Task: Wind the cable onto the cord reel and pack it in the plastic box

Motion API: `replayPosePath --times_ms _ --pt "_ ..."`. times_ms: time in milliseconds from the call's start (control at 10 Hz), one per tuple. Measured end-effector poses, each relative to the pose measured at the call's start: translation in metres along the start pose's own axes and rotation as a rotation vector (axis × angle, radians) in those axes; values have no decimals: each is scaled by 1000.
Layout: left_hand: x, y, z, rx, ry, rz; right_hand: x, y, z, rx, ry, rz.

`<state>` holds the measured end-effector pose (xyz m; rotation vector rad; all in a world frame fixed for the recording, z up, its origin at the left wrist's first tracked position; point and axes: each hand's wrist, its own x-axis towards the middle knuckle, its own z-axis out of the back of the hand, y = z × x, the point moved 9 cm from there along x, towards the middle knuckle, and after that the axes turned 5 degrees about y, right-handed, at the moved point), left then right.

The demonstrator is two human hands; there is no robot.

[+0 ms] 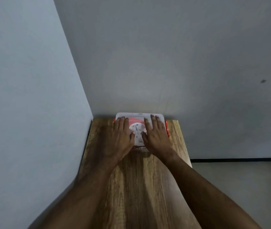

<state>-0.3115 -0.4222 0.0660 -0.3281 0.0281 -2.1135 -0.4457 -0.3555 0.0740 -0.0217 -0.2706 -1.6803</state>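
A clear plastic box [139, 115] with a whitish lid and orange side latches [167, 129] stands at the far end of the wooden table, against the wall. Through the lid I make out the cord reel [138, 128], white and orange, lying inside. My left hand [121, 134] lies flat on the left half of the lid, fingers spread. My right hand [154, 133] lies flat on the right half, palm down. Neither hand grips anything. The cable itself is hidden from me.
The wooden table [139, 187] is narrow and runs away from me into a room corner. A grey wall stands along its left side and behind it. To the right the table edge drops to a pale floor [239, 187].
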Motion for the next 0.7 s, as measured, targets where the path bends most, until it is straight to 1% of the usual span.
replayPosePath --times_ms 100,200,500,600,700 --pt "-6 -1 -23 22 160 -10 -2 -4 -28 -6 157 -45" --pt "-4 -4 -25 48 204 -27 -3 -6 -34 -9 205 -63" --pt "7 -3 -29 85 229 -32 3 -7 -35 47 220 -66" --pt "4 -9 -20 159 250 -25 -1 -6 -20 71 145 -41" --pt "3 -20 1 151 137 -16 -3 -11 -1 32 64 -46"
